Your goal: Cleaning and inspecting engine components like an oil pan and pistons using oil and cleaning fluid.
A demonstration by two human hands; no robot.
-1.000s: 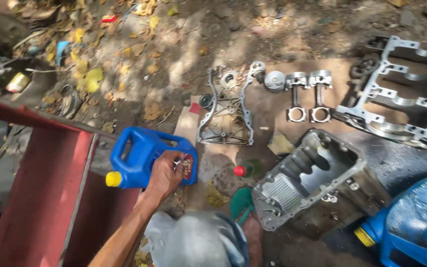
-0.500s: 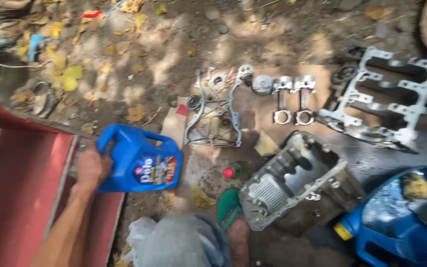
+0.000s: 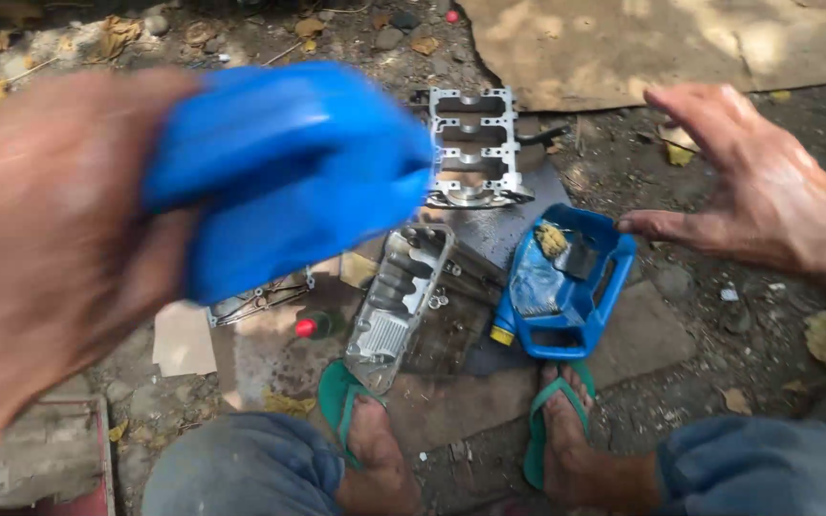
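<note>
The person squatted on the dirt, and the left hand (image 3: 45, 258) was up close to the camera, large and blurred, wrapped around a blue plastic jug (image 3: 289, 167) that it held in the air above the ground; the palm and fingers pressed against the jug's left side, though the blur kept me from seeing how each finger lay. The right hand (image 3: 767, 186) hung free over on the other side, fingers spread wide and holding nothing, its fingertips reaching toward the left, well apart from the lifted jug. Below it, on a flat sheet on the ground, lay a second blue jug with its side cut open (image 3: 566, 282), a yellow cap at its lower end and some rag-like scrap inside. Just beside that, to the left, sat a grey metal oil pan (image 3: 403, 296), tilted, and behind it a ladder-shaped metal engine frame (image 3: 470, 148). A small bottle with a red cap (image 3: 313, 327) lay near the pan. Both feet wore green flip-flops (image 3: 341, 397), planted close to the pan and the cut jug.
</note>
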